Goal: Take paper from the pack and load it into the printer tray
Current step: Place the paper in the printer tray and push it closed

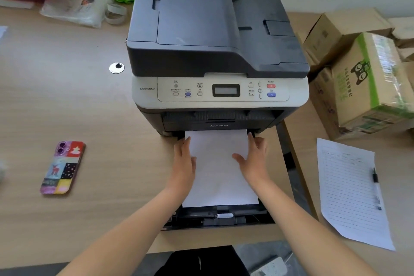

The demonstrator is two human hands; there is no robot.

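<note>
Head cam: the printer (215,51) sits at 12 o'clock on the desk (67,96), with its tray (220,217) pulled out toward 6. The paper (220,170) lies in the tray, far end tucked under the printer. Left hand (184,163) has a flat, released grip along the stack's 9 o'clock edge; right hand (254,161) the same at 3. Phone (62,167) at 9, lined sheet (351,190) with a pen (376,186) at 3.

left hand (184,161), right hand (254,161), both flat, fingers outstretched
</note>
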